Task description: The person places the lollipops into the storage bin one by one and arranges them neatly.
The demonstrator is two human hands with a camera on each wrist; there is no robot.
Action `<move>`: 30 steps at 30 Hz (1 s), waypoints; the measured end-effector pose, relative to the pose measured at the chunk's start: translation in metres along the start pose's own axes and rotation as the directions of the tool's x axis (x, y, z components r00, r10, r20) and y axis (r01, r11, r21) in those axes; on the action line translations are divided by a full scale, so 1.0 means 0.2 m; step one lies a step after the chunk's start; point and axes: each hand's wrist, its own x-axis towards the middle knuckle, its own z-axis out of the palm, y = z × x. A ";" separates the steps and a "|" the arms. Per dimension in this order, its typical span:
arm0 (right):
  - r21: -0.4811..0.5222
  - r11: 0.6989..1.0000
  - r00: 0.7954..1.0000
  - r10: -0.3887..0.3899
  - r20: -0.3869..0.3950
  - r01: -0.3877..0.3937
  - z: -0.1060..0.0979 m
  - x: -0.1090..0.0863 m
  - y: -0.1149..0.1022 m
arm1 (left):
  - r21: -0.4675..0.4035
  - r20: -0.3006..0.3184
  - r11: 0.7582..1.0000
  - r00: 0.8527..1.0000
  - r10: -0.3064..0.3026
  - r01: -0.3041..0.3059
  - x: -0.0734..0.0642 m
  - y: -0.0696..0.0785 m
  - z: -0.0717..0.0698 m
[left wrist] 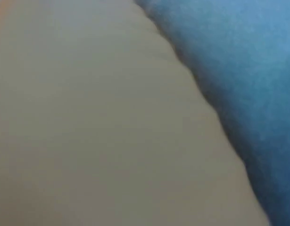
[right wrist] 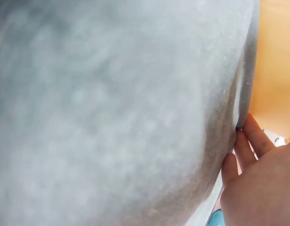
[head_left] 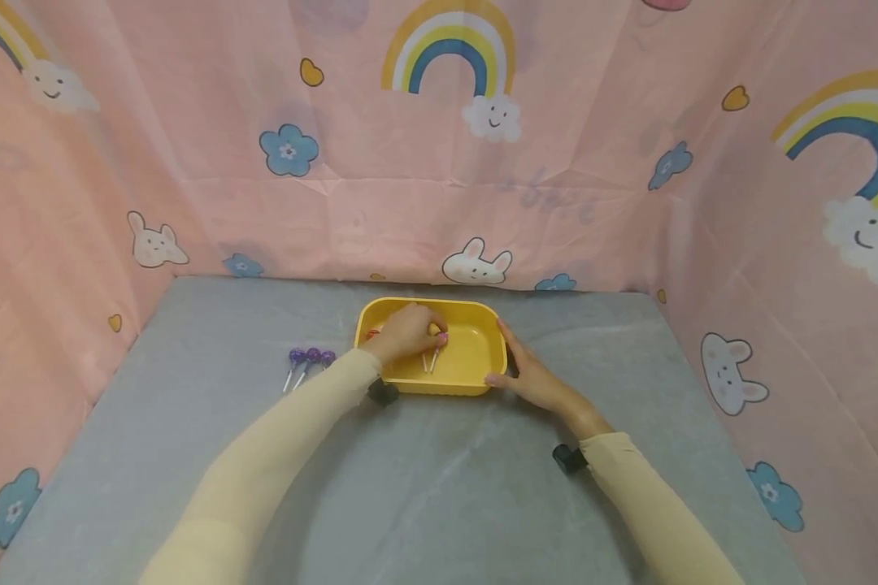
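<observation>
My left hand reaches into a yellow tray in the head view. Its thumb and fingers pinch a pink lollipop by the head, white stick pointing down. Beside it shows another white stick, its upper end hidden by the hand. A bit of red candy peeks out at the tray's left end. My right hand rests against the tray's right end, thumb at the front corner and fingers stretched along the side. In the right wrist view those fingers lie fairly straight beside the yellow wall.
Several purple lollipops lie on the grey table left of the tray, partly behind the left sleeve. A pink patterned curtain encloses the back and sides. The left wrist view shows mostly blurred sleeve.
</observation>
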 end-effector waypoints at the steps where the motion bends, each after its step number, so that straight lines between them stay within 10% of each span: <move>1: 0.001 1.000 1.000 0.004 -0.002 -0.004 0.00 0.00 0.00 | 0.008 -0.004 1.000 1.000 0.004 -0.004 0.00 0.00 0.00; 21: -0.005 1.000 1.000 0.027 -0.008 -0.027 0.01 0.00 -0.02 | -0.002 -0.107 0.996 0.991 -0.085 0.085 -0.05 -0.03 -0.01; 30: 0.016 1.000 1.000 -0.006 -0.003 0.006 0.01 0.00 0.01 | -0.017 -0.207 0.978 0.956 -0.206 0.208 -0.10 -0.09 -0.15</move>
